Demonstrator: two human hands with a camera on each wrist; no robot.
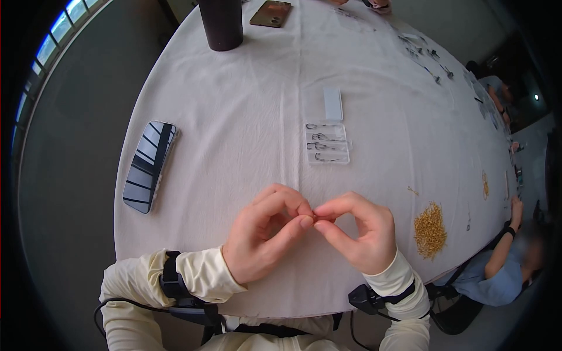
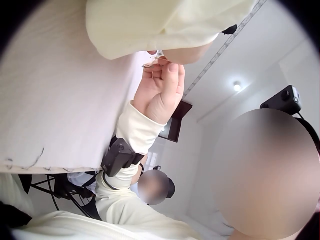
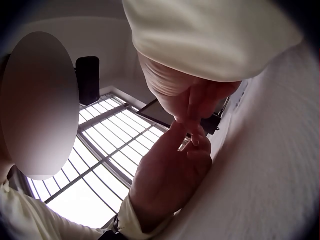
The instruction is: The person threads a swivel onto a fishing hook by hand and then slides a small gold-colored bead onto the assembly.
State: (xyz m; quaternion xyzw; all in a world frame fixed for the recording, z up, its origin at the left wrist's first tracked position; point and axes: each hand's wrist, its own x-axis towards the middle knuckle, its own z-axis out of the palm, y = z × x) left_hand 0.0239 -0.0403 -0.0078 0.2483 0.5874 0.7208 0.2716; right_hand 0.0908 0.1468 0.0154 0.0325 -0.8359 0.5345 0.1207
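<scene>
A phone (image 1: 149, 165) lay left on the table (image 1: 234, 105). The left hand (image 1: 263, 234) pinched a small metal piece (image 1: 317, 217) at its fingertips, low over the table's near edge. The right hand (image 1: 357, 234) pinched the same piece, the two sets of fingertips touching. Beyond them sat a clear box (image 1: 326, 143) of hooks. A gold pile (image 1: 430, 230) lay to the right.

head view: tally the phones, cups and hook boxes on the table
phones: 2, left phone and far phone
cup: 1
hook box: 1
total: 4
</scene>
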